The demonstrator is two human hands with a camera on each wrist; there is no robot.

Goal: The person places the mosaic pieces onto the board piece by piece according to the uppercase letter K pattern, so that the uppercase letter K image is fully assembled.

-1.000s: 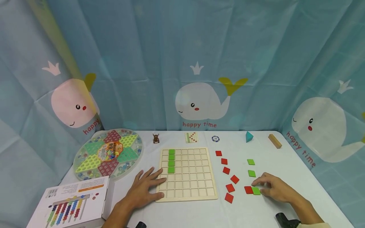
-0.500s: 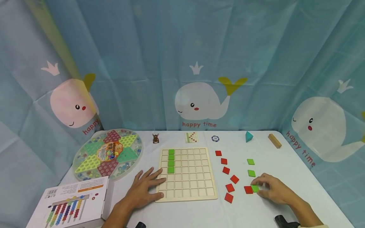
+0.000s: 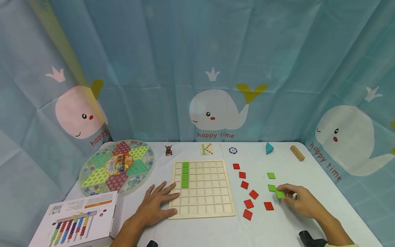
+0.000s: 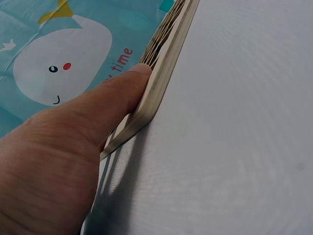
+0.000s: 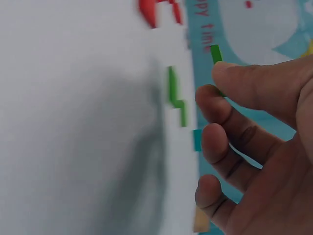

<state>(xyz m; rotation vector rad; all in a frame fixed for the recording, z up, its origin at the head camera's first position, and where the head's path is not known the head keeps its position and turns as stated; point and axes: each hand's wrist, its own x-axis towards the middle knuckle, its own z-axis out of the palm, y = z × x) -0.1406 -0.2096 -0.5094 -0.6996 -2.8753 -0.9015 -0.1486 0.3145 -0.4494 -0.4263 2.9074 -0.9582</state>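
Note:
My right hand (image 3: 299,200) pinches a small square green tile (image 3: 279,195) between thumb and fingers, raised over the right part of the table. In the right wrist view the thumb (image 5: 249,83) presses against that tile (image 5: 215,53). Two more green tiles (image 3: 271,175) lie just beyond, and a lone red tile (image 3: 268,206) lies to the hand's left. The wooden grid board (image 3: 210,199) has several green tiles (image 3: 185,177) in a column near its left side. My left hand (image 3: 155,204) rests with spread fingers at the board's left edge; its thumb touches the near corner.
Several red tiles (image 3: 248,203) run down the board's right side. Behind it stand a small brown figurine (image 3: 168,150), a pattern card (image 3: 207,149), a chip (image 3: 232,150), a teal block (image 3: 269,148) and a wooden bar (image 3: 297,153). A round marble game board (image 3: 143,168) and a white box (image 3: 86,206) sit left.
My right hand has picked up the green tile that lay against the lone red tile and moved it up and away from me. The left hand has stayed put.

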